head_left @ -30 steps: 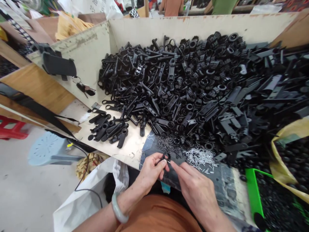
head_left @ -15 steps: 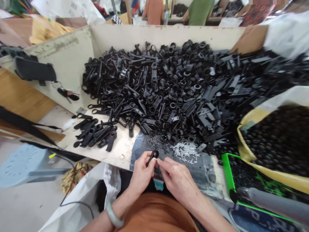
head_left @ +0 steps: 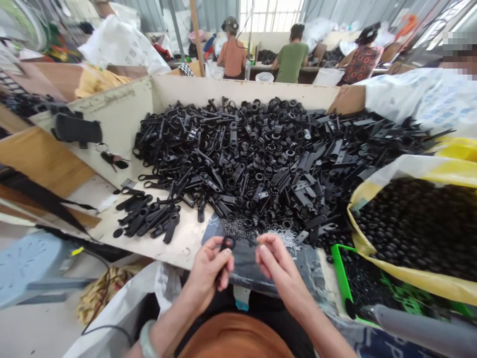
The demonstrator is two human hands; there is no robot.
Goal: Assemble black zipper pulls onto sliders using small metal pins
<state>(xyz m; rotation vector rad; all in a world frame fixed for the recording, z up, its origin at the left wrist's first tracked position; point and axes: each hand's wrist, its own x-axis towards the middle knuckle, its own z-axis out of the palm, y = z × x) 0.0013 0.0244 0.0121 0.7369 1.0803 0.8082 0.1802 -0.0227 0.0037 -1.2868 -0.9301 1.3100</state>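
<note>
My left hand (head_left: 208, 266) is closed around a black plastic part with a ring-shaped end (head_left: 224, 244), which sticks up above the fingers. To its right, and apart from it, my right hand (head_left: 278, 263) has thumb and forefinger pinched together at the near edge of the small parts. Whatever lies between those fingertips is too small to make out. Just beyond the right hand lie silver pins (head_left: 288, 239), partly hidden by it. Small dark metal pieces (head_left: 236, 228) are scattered beside them. All this is on a dark mat (head_left: 246, 261).
A large heap of black plastic parts (head_left: 238, 149) fills the walled bench. Black handle-like pieces (head_left: 149, 219) lie at left. On the right stand a green tray (head_left: 338, 268) and a yellow-rimmed sack (head_left: 363, 236) of black pieces. Several people sit working at the back.
My hands have moved apart: the left went left with the black part, the right moved slightly right. The head view has tilted up, showing more of the room.
</note>
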